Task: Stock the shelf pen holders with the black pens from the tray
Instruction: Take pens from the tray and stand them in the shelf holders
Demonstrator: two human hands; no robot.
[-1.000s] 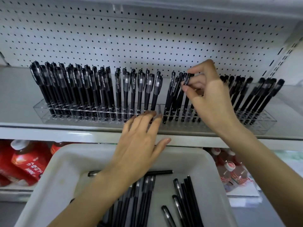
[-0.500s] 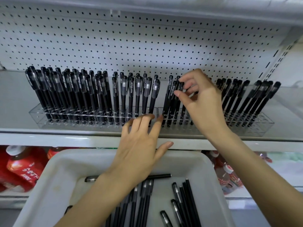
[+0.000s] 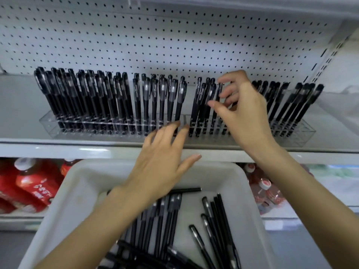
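Note:
Two clear pen holders (image 3: pixel 50 125) stand side by side on the white shelf, filled with several upright black pens (image 3: pixel 137 101). My right hand (image 3: pixel 244 115) hovers at the left part of the right holder, thumb and fingers spread apart around a standing pen (image 3: pixel 219 101) without pinching it. With straight, spread fingers, my left hand (image 3: pixel 163 164) touches the front of the holders where they meet. Below, a white tray (image 3: pixel 77 175) holds several loose black pens (image 3: pixel 213 220); my left forearm crosses over it.
A white pegboard (image 3: pixel 174 41) backs the shelf, whose front edge (image 3: pixel 58 150) runs just above the tray. Red bottles (image 3: pixel 29 183) stand on the lower shelf at left, and clear bottles with red caps (image 3: pixel 266 189) at right.
My right hand lowered a pen into the right holder and has opened its pinch. The left hand stayed at the holder's front.

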